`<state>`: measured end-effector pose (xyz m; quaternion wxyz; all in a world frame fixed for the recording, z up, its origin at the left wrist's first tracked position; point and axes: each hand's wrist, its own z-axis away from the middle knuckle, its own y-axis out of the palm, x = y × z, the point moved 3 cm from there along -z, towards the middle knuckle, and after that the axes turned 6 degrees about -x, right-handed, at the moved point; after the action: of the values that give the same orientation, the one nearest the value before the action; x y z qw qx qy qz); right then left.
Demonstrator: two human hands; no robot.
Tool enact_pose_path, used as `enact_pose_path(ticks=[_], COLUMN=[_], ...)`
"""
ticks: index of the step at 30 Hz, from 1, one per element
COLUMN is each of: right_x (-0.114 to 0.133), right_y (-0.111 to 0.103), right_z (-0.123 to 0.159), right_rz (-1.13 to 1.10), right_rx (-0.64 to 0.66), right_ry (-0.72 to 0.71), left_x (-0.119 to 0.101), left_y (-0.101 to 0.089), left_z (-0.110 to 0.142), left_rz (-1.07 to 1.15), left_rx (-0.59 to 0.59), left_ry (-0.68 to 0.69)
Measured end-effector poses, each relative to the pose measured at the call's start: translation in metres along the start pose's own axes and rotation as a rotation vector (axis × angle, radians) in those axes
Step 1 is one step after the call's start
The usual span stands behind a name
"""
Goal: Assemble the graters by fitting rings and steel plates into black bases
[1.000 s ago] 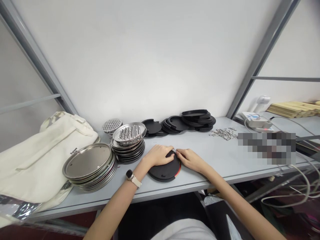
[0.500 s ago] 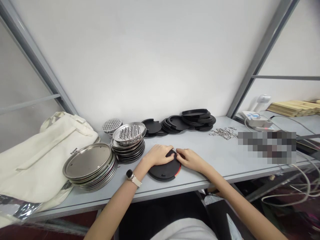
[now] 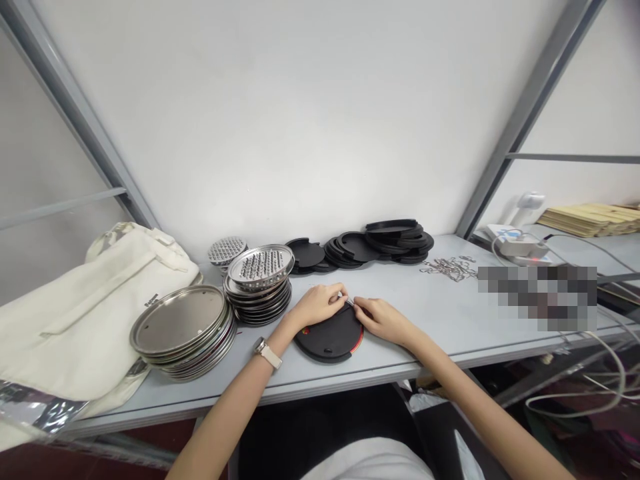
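Note:
A black round plate with a red-edged part showing at its right rim lies on the table in front of me. Fingers pinched, my left hand is over the plate's far left part. My right hand meets it from the other side, thumb and fingers closed at the far right rim. Between the fingertips of both hands shows a small silver metal clip, mostly hidden. Whether it is attached to the plate I cannot tell.
Stacked metal discs and grater discs stand left, beside a cream bag. Black round plates are piled along the wall. Loose metal clips lie right, near a white device with cables.
My left hand has drawn back slightly and its fingers have lifted off the plate's face, uncovering more of it and a small red spot. My right hand stays nearly in place.

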<state>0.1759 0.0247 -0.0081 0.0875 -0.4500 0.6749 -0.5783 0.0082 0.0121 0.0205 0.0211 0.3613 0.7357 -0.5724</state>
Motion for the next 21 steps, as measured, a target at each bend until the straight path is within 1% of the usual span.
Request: enact_pose_path(ticks=[3, 13, 17, 21], right_x=[-0.0004, 0.0035, 0.0053, 0.0039], right_y=[0.0, -0.0021, -0.0035, -0.0023], right_z=[0.0003, 0.0003, 0.0004, 0.0008], right_rz=[-0.006, 0.01, 0.012, 0.022], right_rx=[-0.004, -0.042, -0.041, -0.044], right_ry=[0.0, -0.058, -0.058, -0.06], left_x=[0.0007, 0.0004, -0.0002, -0.0012], left_y=[0.0003, 0.002, 0.0018, 0.0003], left_z=[-0.0006, -0.0009, -0.0003, 0.0003], left_rz=[0.036, -0.007, -0.037, -0.012], left_rx=[0.002, 0.0, 0.016, 0.023], left_ry=[-0.016, -0.014, -0.023, -0.014])
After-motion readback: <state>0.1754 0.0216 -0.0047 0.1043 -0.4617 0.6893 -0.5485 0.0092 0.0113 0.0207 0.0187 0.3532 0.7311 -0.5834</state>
